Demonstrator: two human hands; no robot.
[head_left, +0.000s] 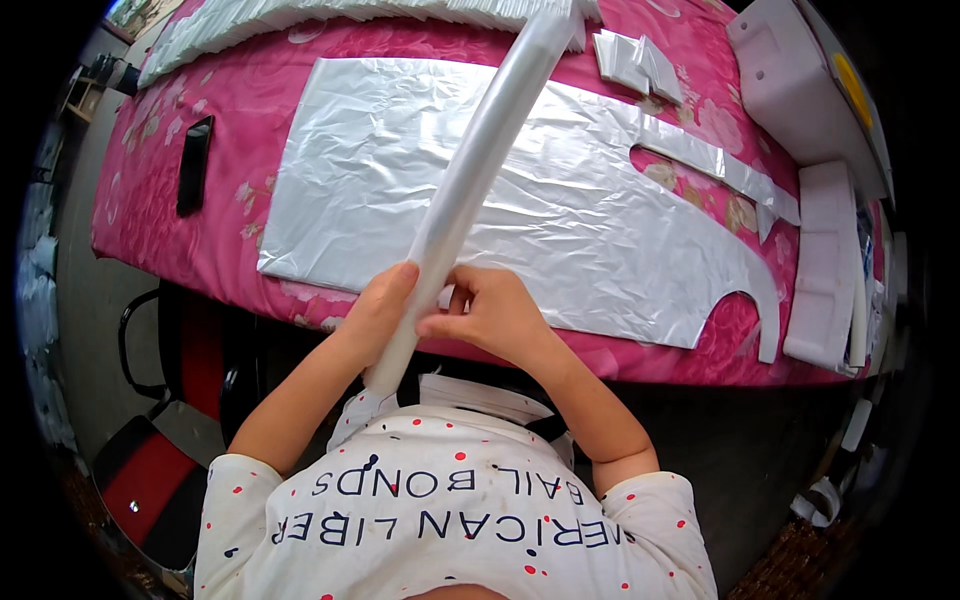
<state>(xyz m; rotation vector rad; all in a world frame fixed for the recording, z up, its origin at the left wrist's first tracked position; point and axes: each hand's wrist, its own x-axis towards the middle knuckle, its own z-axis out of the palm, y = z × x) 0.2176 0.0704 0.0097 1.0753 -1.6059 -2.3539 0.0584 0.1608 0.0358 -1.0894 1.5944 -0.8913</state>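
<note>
I see the left hand (380, 305) wrapped around a long, slanting, translucent white plastic roll (468, 180); the right hand (500, 312), half-curled, thumbs its side, grip unclear.

hands (383, 302): left fingers mostly hidden behind roll (468, 185) | roll tip, white stack (300, 27): cut by top edge

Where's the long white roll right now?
Head view, centre: the long white roll slants over the silvery sheet, its lower part held in the left hand.
</note>
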